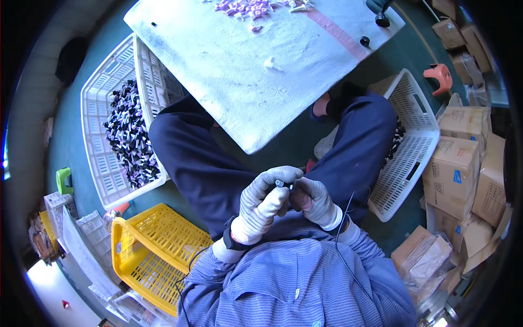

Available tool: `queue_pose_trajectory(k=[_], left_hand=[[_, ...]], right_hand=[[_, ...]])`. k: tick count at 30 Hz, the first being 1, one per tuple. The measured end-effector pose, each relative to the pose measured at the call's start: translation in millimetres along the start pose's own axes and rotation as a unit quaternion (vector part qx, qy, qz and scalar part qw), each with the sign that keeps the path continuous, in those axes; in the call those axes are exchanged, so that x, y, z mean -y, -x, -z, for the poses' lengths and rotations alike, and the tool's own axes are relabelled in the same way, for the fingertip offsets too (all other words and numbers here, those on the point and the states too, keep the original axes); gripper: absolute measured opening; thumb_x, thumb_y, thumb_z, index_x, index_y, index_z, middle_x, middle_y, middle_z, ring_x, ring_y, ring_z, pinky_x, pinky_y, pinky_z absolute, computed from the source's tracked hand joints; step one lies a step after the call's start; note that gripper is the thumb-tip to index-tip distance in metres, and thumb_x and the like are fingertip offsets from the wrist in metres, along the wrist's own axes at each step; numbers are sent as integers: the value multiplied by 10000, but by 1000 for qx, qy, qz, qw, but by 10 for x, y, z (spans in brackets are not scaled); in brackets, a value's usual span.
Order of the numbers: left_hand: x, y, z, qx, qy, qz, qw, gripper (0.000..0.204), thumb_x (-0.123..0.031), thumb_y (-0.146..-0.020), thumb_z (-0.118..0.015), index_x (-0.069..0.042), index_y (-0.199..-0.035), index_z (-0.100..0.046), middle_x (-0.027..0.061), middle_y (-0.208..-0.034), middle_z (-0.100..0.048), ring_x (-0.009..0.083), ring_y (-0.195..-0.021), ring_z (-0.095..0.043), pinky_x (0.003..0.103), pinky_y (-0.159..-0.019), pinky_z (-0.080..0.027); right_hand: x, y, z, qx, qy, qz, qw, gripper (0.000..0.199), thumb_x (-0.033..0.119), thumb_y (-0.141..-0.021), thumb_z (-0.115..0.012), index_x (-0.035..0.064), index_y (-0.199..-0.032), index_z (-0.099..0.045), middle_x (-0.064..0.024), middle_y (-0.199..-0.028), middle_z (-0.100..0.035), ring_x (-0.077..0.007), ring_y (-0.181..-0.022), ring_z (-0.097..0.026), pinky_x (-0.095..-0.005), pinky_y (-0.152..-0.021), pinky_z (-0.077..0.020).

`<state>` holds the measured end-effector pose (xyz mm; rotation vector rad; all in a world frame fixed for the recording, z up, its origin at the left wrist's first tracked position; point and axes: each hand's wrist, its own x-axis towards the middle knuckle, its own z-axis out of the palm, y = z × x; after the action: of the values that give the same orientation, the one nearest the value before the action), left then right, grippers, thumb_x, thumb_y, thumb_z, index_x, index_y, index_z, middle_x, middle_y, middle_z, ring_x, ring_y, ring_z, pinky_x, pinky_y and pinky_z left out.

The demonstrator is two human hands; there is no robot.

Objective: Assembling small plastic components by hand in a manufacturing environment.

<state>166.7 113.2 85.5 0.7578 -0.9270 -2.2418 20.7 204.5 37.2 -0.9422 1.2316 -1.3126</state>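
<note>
Above my lap, my left hand in a pale work glove pinches a small dark cylindrical part with a light-blue end between thumb and fingers. My right hand, gloved too, is closed right beside it, its fingertips meeting those of the left. Whether the right fingers grip the same part or another small piece is hidden. Ahead of my hands, a white-covered table bears a heap of small pink and lilac parts at its far side. A few white pieces lie nearer on its cover.
At the left stands a white crate holding many small black, white and lilac parts. A white crate with dark parts is at my right. A yellow basket sits near my left elbow. Cardboard boxes are stacked far right.
</note>
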Motion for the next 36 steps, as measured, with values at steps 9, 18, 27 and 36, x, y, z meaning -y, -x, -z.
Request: queue_pose_trajectory(k=[9, 18, 27, 36], left_hand=[[-44, 54, -68, 22, -10, -13, 1000, 290, -257, -957, -659, -76, -1176, -601, 130, -1261, -627, 24, -564, -449, 183, -517, -384], [-37, 97, -162, -23, -2, 1, 1000, 294, -278, -990, -599, -64, -1189, -564, 145, -1248, -627, 39, -572, -470, 180, -502, -393], [40, 79, -94, -10, 27, 6, 1000, 309, -251, -1011, -561, -39, -1234, -539, 105, -1231, -611, 30, -579, -449, 181, -528, -375], [-9, 128, -66, -2, -8, 34, 999, 324, -244, -1003, -576, -40, -1254, -554, 104, -1129, -650, 53, -596, -503, 184, -524, -382]], right_hand=[[-45, 73, 18, 27, -150, -29, 988, 196, 191, -1011, -591, 53, -1147, -627, 4, -693, -582, -71, -598, -530, -254, -521, -425], [104, 10, -29, -41, 104, 84, 990, 140, 126, -969, -638, 19, -1059, -655, -99, -834, -711, -194, -721, -698, -304, -612, -522], [118, 12, -57, -67, 207, 92, 972, 168, 114, -961, -625, 32, -1105, -648, -166, -845, -697, -326, -741, -710, -350, -608, -536], [162, 4, -106, -50, 205, 84, 974, 228, 131, -976, -601, 43, -1185, -625, -166, -833, -683, -355, -735, -692, -383, -606, -529]])
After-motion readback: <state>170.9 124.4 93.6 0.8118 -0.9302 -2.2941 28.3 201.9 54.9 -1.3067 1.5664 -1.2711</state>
